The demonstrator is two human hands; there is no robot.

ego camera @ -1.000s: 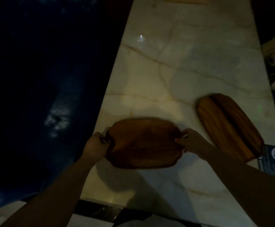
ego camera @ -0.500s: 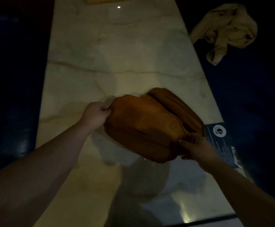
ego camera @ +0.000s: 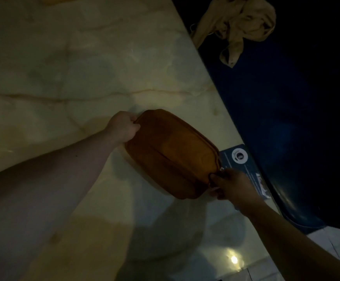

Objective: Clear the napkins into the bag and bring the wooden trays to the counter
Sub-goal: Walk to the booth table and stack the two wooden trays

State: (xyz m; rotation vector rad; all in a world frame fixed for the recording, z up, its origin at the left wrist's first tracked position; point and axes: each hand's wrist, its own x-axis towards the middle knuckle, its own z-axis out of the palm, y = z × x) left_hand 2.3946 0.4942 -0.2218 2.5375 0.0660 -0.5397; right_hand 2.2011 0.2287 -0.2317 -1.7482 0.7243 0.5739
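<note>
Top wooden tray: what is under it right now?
A second tray's edge shows along the far side of the top wooden tray, so they look stacked. Everything else under it is covered. The left hand and right hand hold the ends.

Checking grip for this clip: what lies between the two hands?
In the head view, the wooden trays span the gap: left hand grips the far end, right hand the near end.

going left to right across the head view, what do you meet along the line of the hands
left hand → stacked brown wooden trays → right hand → dark blue printed card with a white round logo at the marble table edge
</note>
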